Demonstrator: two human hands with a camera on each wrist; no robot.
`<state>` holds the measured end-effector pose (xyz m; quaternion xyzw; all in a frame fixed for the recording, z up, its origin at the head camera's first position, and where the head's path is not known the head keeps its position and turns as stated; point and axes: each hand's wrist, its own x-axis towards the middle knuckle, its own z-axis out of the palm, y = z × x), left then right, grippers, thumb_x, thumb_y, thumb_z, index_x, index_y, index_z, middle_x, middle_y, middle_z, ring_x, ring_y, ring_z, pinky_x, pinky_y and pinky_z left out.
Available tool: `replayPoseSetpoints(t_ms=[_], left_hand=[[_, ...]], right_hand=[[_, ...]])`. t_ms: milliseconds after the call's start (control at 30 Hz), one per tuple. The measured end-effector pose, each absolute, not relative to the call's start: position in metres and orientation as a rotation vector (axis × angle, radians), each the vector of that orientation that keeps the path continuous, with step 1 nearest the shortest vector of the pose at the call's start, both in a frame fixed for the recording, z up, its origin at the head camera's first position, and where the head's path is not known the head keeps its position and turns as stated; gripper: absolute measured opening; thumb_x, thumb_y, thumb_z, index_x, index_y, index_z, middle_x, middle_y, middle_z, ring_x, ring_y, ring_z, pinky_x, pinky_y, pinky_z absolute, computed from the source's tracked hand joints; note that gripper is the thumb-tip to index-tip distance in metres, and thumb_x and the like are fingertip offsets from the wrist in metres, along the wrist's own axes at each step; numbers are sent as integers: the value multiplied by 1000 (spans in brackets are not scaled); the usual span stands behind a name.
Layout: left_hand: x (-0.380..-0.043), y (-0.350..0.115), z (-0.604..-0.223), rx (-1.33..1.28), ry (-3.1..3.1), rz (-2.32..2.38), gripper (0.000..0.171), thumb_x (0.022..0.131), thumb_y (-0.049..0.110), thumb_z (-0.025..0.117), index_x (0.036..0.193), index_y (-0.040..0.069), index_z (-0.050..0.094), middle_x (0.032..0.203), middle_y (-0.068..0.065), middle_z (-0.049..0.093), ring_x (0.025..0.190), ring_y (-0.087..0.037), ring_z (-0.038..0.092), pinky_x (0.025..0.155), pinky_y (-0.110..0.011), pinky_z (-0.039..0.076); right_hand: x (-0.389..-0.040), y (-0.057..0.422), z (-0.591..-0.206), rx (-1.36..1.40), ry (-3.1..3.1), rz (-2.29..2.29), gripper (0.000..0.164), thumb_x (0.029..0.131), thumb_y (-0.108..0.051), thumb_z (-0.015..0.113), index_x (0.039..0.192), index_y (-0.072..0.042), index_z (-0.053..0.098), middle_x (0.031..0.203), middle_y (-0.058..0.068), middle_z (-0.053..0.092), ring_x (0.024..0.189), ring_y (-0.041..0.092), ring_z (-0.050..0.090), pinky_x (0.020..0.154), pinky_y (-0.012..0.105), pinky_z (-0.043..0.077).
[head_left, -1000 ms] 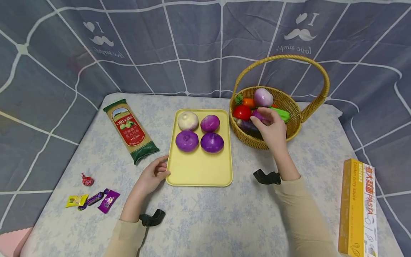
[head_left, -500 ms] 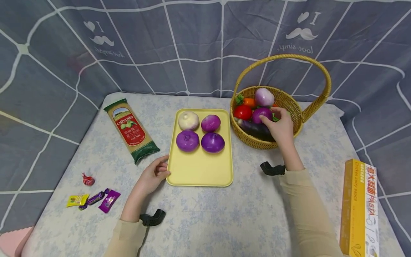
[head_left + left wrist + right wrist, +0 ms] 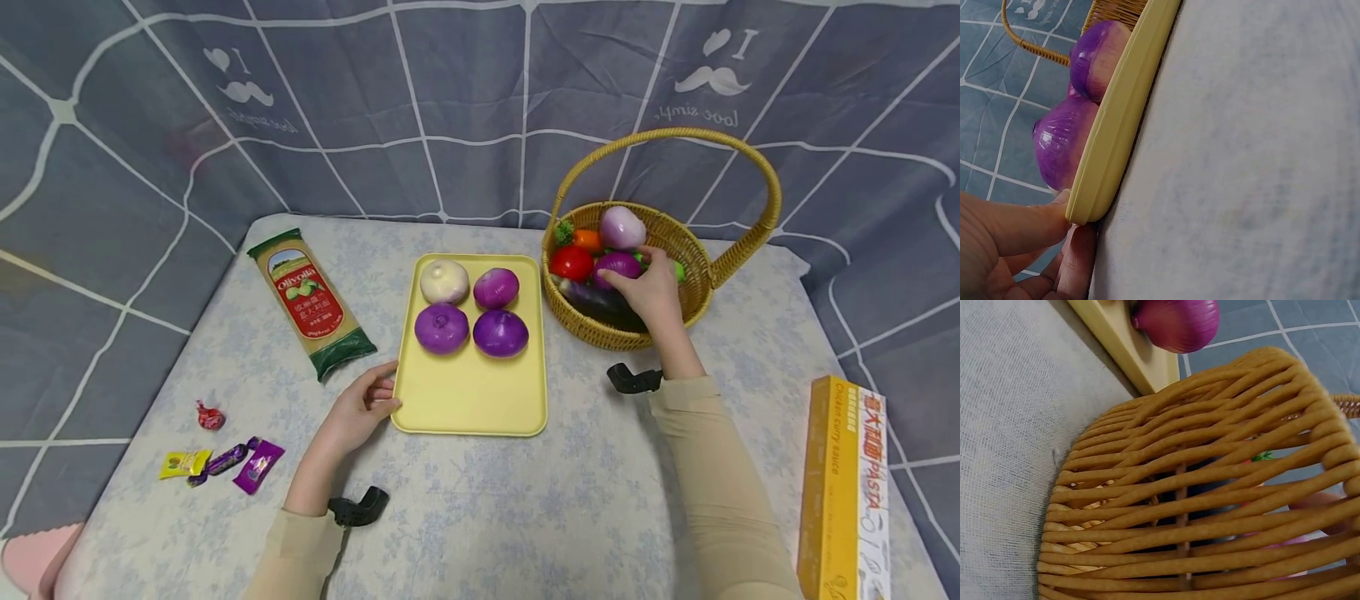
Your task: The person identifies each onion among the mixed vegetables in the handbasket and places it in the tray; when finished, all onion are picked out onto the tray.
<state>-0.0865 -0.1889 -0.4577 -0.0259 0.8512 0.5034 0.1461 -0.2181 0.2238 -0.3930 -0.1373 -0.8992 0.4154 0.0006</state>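
My left hand [image 3: 363, 404] grips the near left corner of a yellow tray [image 3: 468, 400]. In the left wrist view its thumb lies on the tray's rim [image 3: 1100, 169], with a finger underneath. On the tray sit several onions, among them a white one [image 3: 444, 282] and a dark purple one [image 3: 500, 333]. My right hand [image 3: 651, 287] reaches into the wicker basket [image 3: 600, 335] and holds a purple onion [image 3: 617, 267] between thumb and fingers. Around that onion lie a tomato [image 3: 572, 262], an eggplant [image 3: 600, 305] and a pale purple onion [image 3: 622, 227]. The basket's weave mostly hides this grasp in the right wrist view.
A spaghetti packet [image 3: 311, 300] lies left of the tray. Wrapped candies [image 3: 258, 465] are at the table's left side. A yellow pasta box [image 3: 840, 492] stands at the right edge. The basket's tall handle [image 3: 675, 133] arches over its opening. A grid-patterned curtain [image 3: 480, 100] hangs behind.
My right hand first shifted right over the basket, uncovering the eggplant, then closed its thumb and fingers around the purple onion. My left hand stays at the tray's corner.
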Motion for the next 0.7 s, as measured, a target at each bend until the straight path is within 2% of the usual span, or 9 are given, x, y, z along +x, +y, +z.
replayPoseSetpoints(t_ms=[300, 700], left_hand=[[-87, -188, -455, -64, 2445, 1471, 58, 93, 0, 62, 147, 1, 41, 119, -21, 57, 107, -28, 57, 80, -18, 50], [-88, -188, -458, -74, 2449, 1464, 57, 93, -1, 61, 147, 2, 41, 118, -20, 57, 106, -27, 57, 81, -18, 49]], right_hand=[[-221, 228, -400, -413, -2906, 1253, 89, 87, -38, 73, 150, 3, 26, 149, 29, 33, 137, 44, 36, 115, 56, 32], [-225, 228, -404, -442, -2891, 1186, 73, 88, -22, 72, 146, 3, 35, 144, 29, 37, 134, 44, 37, 115, 54, 30]])
